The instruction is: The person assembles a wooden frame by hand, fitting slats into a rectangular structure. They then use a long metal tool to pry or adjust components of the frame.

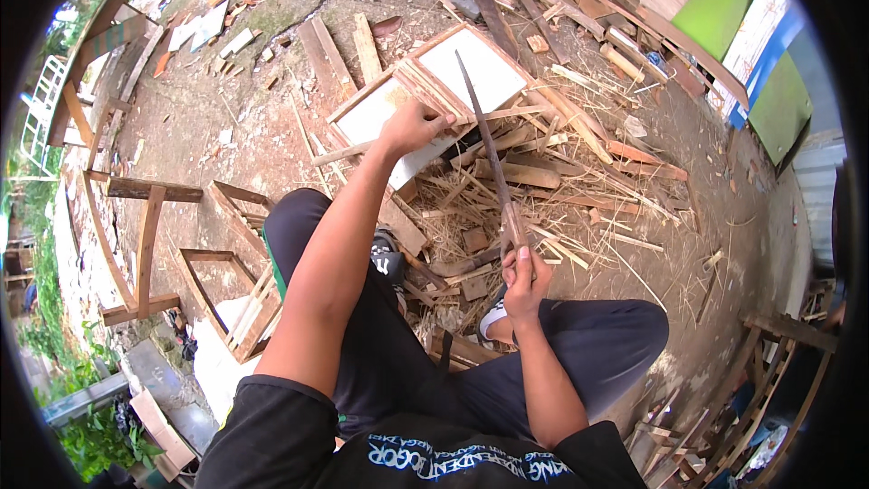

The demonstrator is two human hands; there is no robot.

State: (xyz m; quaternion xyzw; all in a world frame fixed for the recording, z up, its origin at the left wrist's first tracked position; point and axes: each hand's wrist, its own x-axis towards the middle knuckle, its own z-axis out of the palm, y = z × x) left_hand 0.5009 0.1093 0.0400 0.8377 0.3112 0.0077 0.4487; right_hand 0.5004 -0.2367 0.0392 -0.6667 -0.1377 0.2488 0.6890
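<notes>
Right hand: the right hand [525, 279], lower centre of the frame, is clenched around the handle of a long blade [487, 149]; the blade rises toward the upper centre, tip over the white panel.
Left hand: the left hand [412, 127], centre of the frame, grasps a thin wooden strip [493, 113] lying across the wood-framed white panel [480, 68]; fingers curl over the strip.
Around the hands: a heap of splintered wood scraps [534, 177] lies between and right of the hands; the person's dark trousers [407, 353] fill the lower centre.
Further out: open wooden frames [145, 235] stand at the left; green boards [715, 9] lean at the upper right.
</notes>
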